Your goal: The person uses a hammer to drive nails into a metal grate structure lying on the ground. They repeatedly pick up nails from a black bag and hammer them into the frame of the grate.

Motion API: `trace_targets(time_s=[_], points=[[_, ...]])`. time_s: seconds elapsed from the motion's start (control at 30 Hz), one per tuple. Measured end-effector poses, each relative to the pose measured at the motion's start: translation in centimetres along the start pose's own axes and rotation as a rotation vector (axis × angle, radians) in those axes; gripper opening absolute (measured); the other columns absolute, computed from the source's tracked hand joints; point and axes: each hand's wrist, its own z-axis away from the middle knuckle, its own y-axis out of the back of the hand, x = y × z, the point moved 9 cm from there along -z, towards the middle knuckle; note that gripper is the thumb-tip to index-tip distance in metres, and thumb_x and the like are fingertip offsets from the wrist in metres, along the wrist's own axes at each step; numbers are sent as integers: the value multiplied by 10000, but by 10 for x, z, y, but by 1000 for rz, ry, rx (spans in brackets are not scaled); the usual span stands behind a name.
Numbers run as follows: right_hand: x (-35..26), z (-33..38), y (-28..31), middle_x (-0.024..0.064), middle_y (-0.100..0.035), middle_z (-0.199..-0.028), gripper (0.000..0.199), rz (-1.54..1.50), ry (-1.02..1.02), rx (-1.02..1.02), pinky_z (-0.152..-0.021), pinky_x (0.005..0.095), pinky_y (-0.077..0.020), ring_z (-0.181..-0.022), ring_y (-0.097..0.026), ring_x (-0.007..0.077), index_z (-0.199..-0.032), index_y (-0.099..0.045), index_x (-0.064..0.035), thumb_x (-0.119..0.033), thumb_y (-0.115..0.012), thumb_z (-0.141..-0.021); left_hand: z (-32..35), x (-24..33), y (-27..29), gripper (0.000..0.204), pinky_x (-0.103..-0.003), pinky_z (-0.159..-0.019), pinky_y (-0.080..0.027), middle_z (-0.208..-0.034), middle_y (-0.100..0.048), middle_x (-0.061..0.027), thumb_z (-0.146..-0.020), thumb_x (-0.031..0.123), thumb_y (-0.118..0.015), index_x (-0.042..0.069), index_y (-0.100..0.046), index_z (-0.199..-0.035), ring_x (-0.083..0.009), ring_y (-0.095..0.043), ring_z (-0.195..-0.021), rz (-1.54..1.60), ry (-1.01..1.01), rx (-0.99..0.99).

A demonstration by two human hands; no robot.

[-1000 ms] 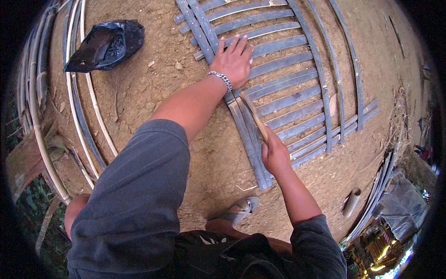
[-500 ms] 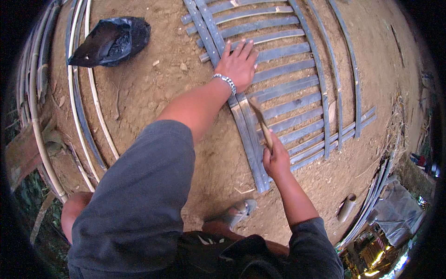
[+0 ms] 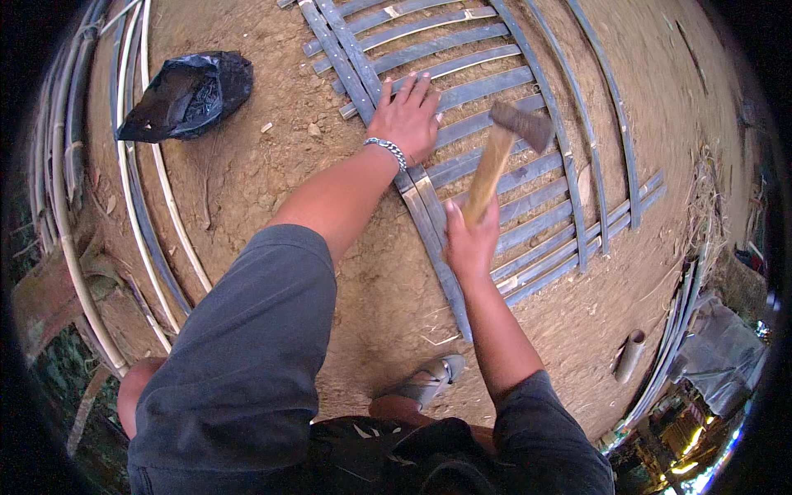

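The wooden-handled tool [image 3: 494,157] has risen since the earlier frame, its head [image 3: 524,126] ahead of the right hand [image 3: 472,239], whose fingers wrap the handle [image 3: 483,190]. I see the left hand [image 3: 406,125] nearer the paired strips [image 3: 434,247], slightly spread fingers laid over them, their length running back behind those fingertips.

I'm in what looks like a rough work yard rather than a finished room: the floor is bare, uneven brown earth [image 3: 363,280]. A large ladder-like frame of flat blue-grey slats [image 3: 487,87] lies right on it, and I have a tool with a pale wooden handle and dark brown metal head [image 3: 489,169] above that frame. Left of the frame lie a crumpled black plastic bag [image 3: 186,95] and long, round tan poles [image 3: 63,206]; to its lower right, a translucent grey plastic sheet [image 3: 722,355].
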Motion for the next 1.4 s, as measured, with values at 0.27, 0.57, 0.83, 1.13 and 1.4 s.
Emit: trace_targets(time_s=[0.27, 0.57, 0.83, 1.13, 1.4], points=[[-43, -43, -67, 148, -709, -972, 653, 55, 112, -68, -842, 426, -546, -947, -709, 341, -1402, -465, -82, -12, -725, -807, -4, -4, -10, 533, -560, -1227, -182, -1628, -325, -116, -980, 348, -500, 136, -488, -1469, -282, -271, -1517, -43, -28, 7], [-22, -20, -9, 121, -692, -904, 573, 83, 4, 33, -765, 408, -554, -789, -694, 262, -1329, -463, -27, -39, -731, -823, 8, -4, 9, 465, -521, -1202, -263, -1504, -479, -129, -922, 250, -590, 96, -573, -1361, -330, -385, -1438, 184, -54, 201], [14, 43, 42, 71, -613, -833, 504, 19, -294, -182, -474, 278, -490, -580, -582, 129, -1226, -415, 4, 19, -734, -837, 147, 77, 62, 305, -491, -1023, -452, -1133, -676, -69, -719, 84, -753, 106, -715, -1021, -312, -624, -1085, 674, -574, 197], [36, 101, 53, 66, -603, -889, 641, 79, -418, -516, -504, 280, -502, -619, -589, 124, -1354, -388, -5, 21, -742, -819, 215, 126, 55, 260, -470, -979, -457, -1029, -689, -17, -723, 129, -781, 152, -707, -972, -257, -646, -988, 777, -670, 4], [35, 108, 64, 60, -608, -913, 658, 43, -358, -496, -516, 292, -551, -761, -630, 135, -1326, -392, -5, -82, -803, -818, 215, 122, 41, 107, -396, -802, -492, -853, -686, -25, -790, 166, -778, 115, -702, -847, -228, -659, -848, 771, -541, -88]])
